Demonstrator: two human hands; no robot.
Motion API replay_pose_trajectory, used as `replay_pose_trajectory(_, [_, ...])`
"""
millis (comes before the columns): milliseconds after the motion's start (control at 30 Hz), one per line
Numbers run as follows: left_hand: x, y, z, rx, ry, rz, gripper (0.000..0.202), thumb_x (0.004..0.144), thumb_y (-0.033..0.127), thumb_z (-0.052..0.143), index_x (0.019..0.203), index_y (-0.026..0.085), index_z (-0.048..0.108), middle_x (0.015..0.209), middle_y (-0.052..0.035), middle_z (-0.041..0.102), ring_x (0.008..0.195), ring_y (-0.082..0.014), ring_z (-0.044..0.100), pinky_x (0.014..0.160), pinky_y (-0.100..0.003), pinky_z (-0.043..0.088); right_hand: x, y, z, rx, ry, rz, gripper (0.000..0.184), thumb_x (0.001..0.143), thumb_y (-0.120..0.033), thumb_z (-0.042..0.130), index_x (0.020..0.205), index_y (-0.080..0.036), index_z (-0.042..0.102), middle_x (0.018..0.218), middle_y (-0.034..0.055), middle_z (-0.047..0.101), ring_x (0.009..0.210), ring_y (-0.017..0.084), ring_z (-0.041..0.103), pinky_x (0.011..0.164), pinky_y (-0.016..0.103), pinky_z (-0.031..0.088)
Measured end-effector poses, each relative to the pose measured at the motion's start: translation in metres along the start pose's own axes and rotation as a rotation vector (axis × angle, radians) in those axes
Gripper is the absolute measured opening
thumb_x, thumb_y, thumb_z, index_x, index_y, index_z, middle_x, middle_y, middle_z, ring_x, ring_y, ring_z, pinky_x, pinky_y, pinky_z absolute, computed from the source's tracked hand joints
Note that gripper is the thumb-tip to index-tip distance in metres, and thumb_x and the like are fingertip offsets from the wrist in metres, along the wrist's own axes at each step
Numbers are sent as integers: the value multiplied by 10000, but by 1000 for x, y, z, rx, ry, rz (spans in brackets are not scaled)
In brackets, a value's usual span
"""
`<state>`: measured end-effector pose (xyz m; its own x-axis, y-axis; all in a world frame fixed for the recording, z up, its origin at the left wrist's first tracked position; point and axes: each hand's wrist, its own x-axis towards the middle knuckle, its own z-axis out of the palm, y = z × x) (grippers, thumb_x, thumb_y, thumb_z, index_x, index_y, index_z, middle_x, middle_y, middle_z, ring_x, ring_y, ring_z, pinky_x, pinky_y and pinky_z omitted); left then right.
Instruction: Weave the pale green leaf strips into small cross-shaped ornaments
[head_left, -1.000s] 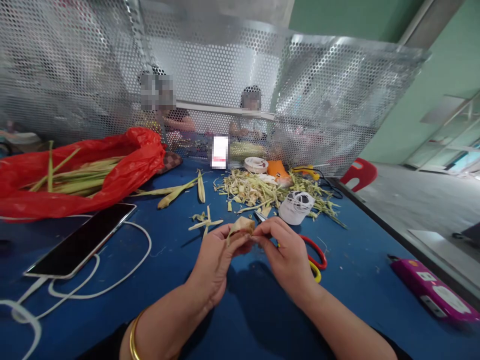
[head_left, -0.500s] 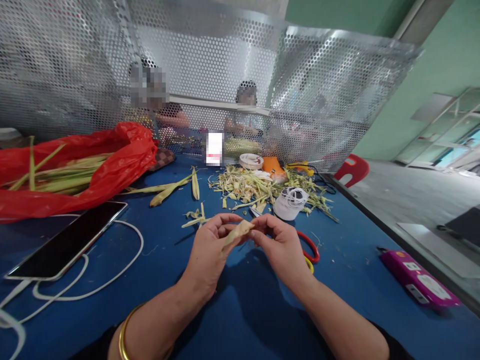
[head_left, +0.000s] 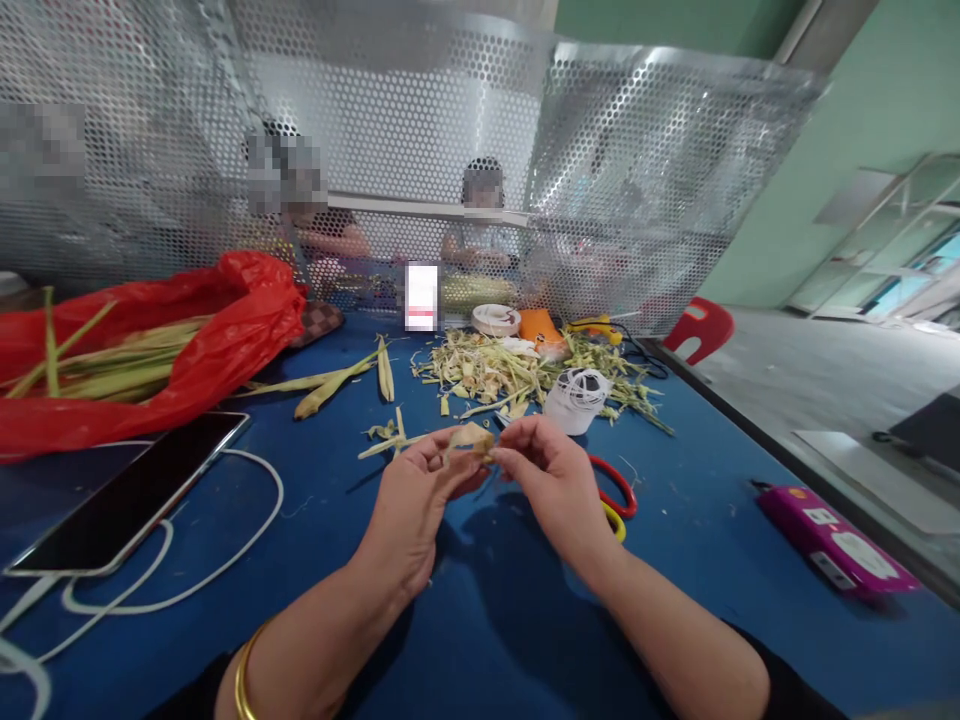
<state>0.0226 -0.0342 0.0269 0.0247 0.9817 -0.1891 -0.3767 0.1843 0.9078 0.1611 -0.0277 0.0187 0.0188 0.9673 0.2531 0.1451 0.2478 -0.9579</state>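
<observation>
Between my hands is a pale, dry strip of plant leaf [head_left: 471, 437], bent over at its far end. My left hand [head_left: 416, 490] is closed on it, thumb on top and fingers curled beneath. My right hand [head_left: 551, 485] pinches the strip's right end between thumb and fingertips; the exact grip there is small and partly hidden. Under and beside my right hand lie scissors with red and yellow handles [head_left: 619, 490], their blades mostly covered. Some cut leaf pieces [head_left: 390, 437] rest on the blue table just beyond my left hand.
A red plastic bag [head_left: 247, 300] of long leaves and a charging phone [head_left: 135, 490] are at left. A pile of trimmings [head_left: 495, 370], a white cup with cord [head_left: 576, 400] and a tape roll [head_left: 496, 320] stand ahead. A purple power strip [head_left: 832, 540] lies right. People sit behind a perforated screen [head_left: 420, 120].
The leaf strip has gone from lying straight and slanted to bent over at the fingertips. My hands have shifted slightly left, and the view has turned a little.
</observation>
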Motion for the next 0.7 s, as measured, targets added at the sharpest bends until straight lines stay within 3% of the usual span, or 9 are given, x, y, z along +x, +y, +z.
replay_pose_trajectory(133, [-1,-1,-1,-82,20,-46,303,586,168,777,871,158,673,790,-8,702,714,-119,633,729,-233,494,-4,0,-2,-357,15,-410,32,833,-213,613,804,-216,600,804,17,593,743,157,558,717,309,452])
replay_pose_trajectory(333, [-3,3,-1,-64,56,-163,219,589,206,759,797,156,712,761,-32,712,720,-148,644,664,-233,477,-4,1,-4,-561,-11,-616,115,861,-142,568,827,-227,637,786,22,638,777,168,576,779,345,435])
replay_pose_trajectory(533, [-2,1,0,22,57,-64,165,589,259,764,708,152,724,759,-44,709,725,-155,627,686,-245,467,-3,0,-4,-556,-17,-612,142,867,-157,552,777,-230,633,753,15,646,746,172,591,753,342,430])
replay_pose_trajectory(700, [-1,-4,0,44,56,4,139,607,265,760,692,161,722,758,-35,705,762,-153,609,733,-239,468,-4,-3,-2,-485,-26,-430,128,846,-173,591,724,-212,604,735,8,627,717,163,570,712,306,424])
